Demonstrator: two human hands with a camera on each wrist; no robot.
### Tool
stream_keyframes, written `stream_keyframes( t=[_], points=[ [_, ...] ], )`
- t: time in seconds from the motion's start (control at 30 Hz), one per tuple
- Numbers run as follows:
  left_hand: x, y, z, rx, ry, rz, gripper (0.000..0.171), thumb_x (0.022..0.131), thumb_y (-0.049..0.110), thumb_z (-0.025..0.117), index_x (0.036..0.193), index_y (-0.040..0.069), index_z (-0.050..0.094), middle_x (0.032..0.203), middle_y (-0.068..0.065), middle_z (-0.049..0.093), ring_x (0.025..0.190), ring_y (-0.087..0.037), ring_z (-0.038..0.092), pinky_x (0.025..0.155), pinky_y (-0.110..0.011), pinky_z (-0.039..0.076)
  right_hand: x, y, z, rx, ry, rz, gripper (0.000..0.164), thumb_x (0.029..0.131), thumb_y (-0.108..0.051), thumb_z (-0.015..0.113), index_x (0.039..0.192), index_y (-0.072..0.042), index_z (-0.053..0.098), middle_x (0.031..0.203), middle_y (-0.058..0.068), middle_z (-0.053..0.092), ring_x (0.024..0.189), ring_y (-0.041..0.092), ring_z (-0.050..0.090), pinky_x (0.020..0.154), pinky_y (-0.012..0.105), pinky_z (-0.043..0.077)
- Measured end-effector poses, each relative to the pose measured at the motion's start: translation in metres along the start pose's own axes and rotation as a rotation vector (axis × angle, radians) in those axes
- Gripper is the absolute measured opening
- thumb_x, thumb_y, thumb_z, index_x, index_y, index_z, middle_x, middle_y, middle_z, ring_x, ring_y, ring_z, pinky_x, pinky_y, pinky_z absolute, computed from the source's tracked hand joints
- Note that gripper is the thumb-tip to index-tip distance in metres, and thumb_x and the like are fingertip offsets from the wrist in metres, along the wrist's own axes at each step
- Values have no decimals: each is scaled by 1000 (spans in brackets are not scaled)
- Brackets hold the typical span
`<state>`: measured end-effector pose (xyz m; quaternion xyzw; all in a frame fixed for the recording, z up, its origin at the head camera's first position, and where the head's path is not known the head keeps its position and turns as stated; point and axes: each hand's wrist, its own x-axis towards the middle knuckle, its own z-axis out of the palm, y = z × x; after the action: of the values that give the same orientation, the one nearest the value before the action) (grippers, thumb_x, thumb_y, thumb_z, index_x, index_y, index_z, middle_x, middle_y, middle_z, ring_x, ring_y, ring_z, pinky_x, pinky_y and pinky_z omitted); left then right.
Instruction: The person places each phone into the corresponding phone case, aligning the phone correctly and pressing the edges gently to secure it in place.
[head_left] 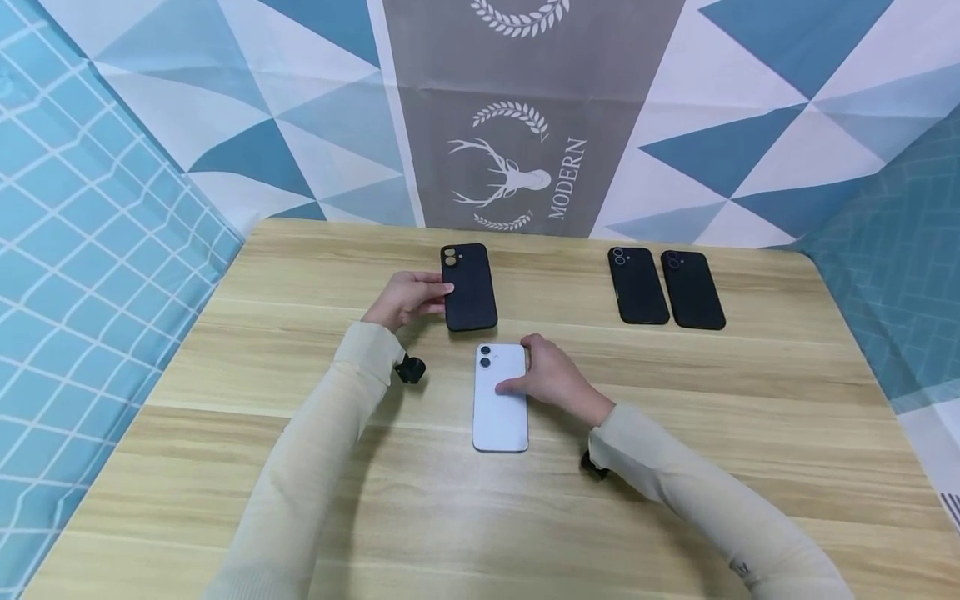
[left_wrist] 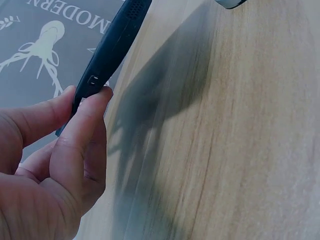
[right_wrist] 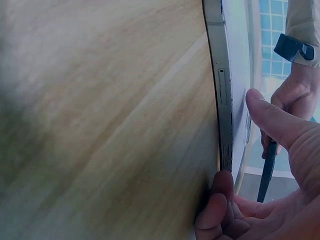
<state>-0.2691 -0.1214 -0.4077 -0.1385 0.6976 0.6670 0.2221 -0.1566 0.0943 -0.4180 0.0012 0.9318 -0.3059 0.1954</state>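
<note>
My left hand (head_left: 408,298) pinches a black phone case (head_left: 471,292) by its left edge, thumb on the back and fingers behind. Table wood shows through its camera cutouts. In the left wrist view the case (left_wrist: 111,52) is edge-on, tilted and held off the table, a shadow beside it. Closer to me lies a white phone (head_left: 500,429), back up, two lenses at its top left. My right hand (head_left: 558,379) grips its upper right side, thumb over the back. In the right wrist view, fingertips (right_wrist: 223,184) meet the phone's metal side (right_wrist: 226,107).
Two black phone-shaped pieces, one (head_left: 639,287) beside the other (head_left: 693,292), lie at the back right of the wooden table (head_left: 712,433). A patterned cloth (head_left: 517,83) hangs behind the table, and blue tiled cloth (head_left: 82,275) borders its left side.
</note>
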Motion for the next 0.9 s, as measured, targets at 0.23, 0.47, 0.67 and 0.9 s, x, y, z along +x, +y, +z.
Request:
stream_keyframes(
  t=[0.23, 0.47, 0.67, 0.9],
  points=[
    [2, -1, -2, 9, 6, -4, 46, 80, 5, 63, 123, 0, 47, 97, -9, 57, 66, -11, 61, 64, -24, 55, 3, -1, 1, -21, 0, 19, 82, 60, -41, 79, 124, -7, 40, 111, 9, 50, 94, 20, 49, 81, 32, 45],
    [2, -1, 0, -9, 6, -8, 46, 80, 5, 62, 123, -1, 47, 94, -8, 58, 64, -11, 61, 65, -24, 55, 11, 1, -3, 52, -29, 46, 83, 56, -33, 83, 119, -3, 38, 109, 12, 45, 92, 22, 46, 80, 30, 44],
    [4, -2, 0, -9, 13, -13, 45, 80, 5, 62, 123, 0, 47, 93, -7, 58, 65, -11, 61, 66, -25, 55, 13, 1, -8, 111, -52, 97, 79, 55, -30, 83, 115, -2, 39, 108, 12, 42, 91, 22, 45, 76, 27, 43],
    [3, -1, -1, -4, 10, -17, 46, 81, 5, 62, 124, 1, 46, 96, -8, 57, 66, -11, 61, 65, -24, 55, 11, 1, -13, 238, -91, 111, 72, 61, -22, 81, 113, -3, 36, 99, 10, 45, 86, 20, 45, 66, 23, 40]
  ],
)
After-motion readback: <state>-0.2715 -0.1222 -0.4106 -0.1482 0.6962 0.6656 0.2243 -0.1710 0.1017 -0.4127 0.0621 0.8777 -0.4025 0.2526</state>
